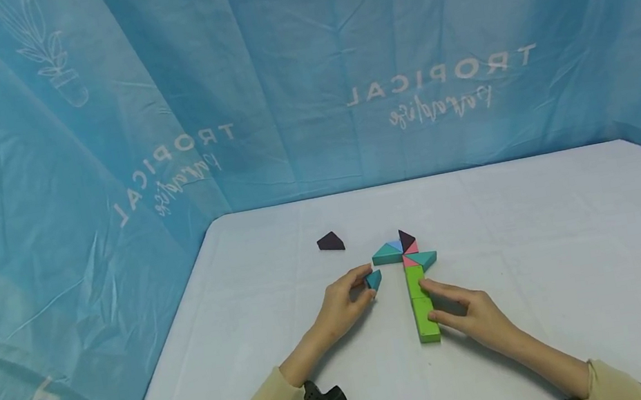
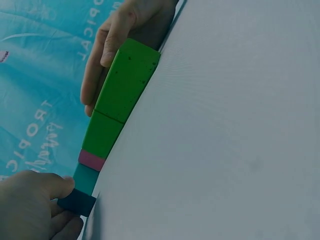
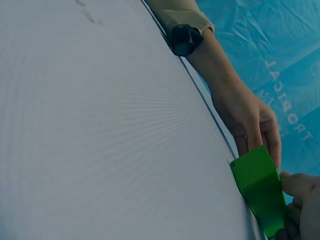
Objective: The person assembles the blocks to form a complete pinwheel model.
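Observation:
My left hand (image 1: 340, 305) pinches a small dark teal block (image 1: 374, 279) between thumb and fingers, just left of a pinwheel-like arrangement. Two green blocks (image 1: 422, 303) lie end to end as its stem. My right hand (image 1: 482, 318) touches their right side with thumb and fingertips, the fingers fairly straight. At the top of the stem sit pink blocks (image 1: 410, 260), a teal triangle (image 1: 424, 259) to the right, a teal block (image 1: 387, 254) to the left and a dark triangle (image 1: 406, 240) upright. In the left wrist view the held teal block (image 2: 77, 201) shows near the table.
A loose black block (image 1: 331, 242) lies on the white table (image 1: 554, 247), behind and left of the arrangement. Blue printed curtains (image 1: 303, 91) stand behind and beside the table. A black wrist device (image 1: 327, 398) sits on the left forearm.

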Motion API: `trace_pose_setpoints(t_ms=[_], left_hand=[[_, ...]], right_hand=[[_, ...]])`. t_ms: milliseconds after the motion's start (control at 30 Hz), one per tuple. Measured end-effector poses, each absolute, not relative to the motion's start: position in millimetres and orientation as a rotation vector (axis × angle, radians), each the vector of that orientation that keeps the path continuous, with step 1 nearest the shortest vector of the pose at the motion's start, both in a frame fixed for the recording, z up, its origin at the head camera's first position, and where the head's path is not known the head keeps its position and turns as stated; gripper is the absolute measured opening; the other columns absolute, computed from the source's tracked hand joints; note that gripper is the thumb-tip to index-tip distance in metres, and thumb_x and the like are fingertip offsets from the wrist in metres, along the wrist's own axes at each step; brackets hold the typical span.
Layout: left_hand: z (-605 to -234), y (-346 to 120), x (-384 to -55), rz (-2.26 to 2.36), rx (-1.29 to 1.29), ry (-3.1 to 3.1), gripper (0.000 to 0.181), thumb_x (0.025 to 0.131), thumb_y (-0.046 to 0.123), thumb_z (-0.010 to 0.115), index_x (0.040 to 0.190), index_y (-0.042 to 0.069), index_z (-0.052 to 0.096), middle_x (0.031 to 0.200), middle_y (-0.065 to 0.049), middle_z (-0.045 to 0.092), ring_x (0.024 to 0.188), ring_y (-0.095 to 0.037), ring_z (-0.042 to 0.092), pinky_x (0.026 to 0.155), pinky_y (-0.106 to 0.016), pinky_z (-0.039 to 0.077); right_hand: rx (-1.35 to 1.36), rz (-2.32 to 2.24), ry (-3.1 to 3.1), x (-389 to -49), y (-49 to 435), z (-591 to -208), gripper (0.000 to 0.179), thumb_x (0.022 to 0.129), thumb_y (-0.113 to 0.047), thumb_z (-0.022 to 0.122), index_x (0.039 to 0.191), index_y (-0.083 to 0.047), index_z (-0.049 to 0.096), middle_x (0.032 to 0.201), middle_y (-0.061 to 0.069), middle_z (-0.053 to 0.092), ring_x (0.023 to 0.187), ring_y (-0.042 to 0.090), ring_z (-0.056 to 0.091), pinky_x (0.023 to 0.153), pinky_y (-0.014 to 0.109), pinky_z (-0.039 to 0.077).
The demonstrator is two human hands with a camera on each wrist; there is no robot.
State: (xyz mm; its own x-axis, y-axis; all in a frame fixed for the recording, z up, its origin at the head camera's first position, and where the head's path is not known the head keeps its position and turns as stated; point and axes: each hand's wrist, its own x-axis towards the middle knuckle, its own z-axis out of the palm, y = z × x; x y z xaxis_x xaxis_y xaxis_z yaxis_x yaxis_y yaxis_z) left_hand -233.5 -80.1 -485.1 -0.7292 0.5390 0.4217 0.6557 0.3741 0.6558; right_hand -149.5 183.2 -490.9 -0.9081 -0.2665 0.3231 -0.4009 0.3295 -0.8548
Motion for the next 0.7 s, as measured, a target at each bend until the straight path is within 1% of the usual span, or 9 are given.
trace_pose_setpoints(t_ms=[133,367,567,700], left_hand=[[-485.0,-79.5,-234.1,-1.305,-1.096,-2.474,0.043,0.087,0.001,0.067,0.126,-0.006,0.053,0.122,-0.018,0.059,0.105,-0.024,0.062,0.089,-0.021,0.048],[-477.9,-72.9,-243.2,-1.303,-1.18,-2.403,0.041,0.087,-0.002,0.065,0.125,-0.009,0.052,0.121,-0.022,0.058,0.107,-0.028,0.061,0.088,-0.021,0.048],[-468.2,-62.4,-251.1,-1.309,-1.233,-2.427,0.042,0.09,0.0,0.063,0.129,-0.007,0.05,0.127,-0.02,0.055,0.111,-0.027,0.058,0.091,-0.022,0.046],[-468.7,-56.0,-254.2,-1.271,-1.272,-2.432,0.039,0.091,0.001,0.061,0.128,-0.006,0.051,0.123,-0.018,0.058,0.112,-0.024,0.058,0.091,-0.02,0.046]], right_hand=[[0.62,1.642,-2.459,-150.1,183.5,-491.0,0.055,0.084,-0.024,0.073,0.134,-0.011,0.055,0.138,0.001,0.049,0.129,0.017,0.041,0.1,0.016,0.032],[0.613,1.636,-2.462,-150.4,184.6,-491.4,0.055,0.084,-0.024,0.073,0.134,-0.011,0.055,0.138,0.002,0.048,0.129,0.019,0.041,0.101,0.017,0.032],[0.61,1.623,-2.477,-150.8,184.8,-491.1,0.054,0.085,-0.024,0.072,0.134,-0.012,0.054,0.139,0.0,0.048,0.129,0.019,0.041,0.102,0.019,0.031],[0.617,1.626,-2.479,-150.3,184.2,-490.7,0.054,0.085,-0.024,0.072,0.135,-0.012,0.054,0.139,0.0,0.048,0.129,0.02,0.041,0.102,0.02,0.031]])
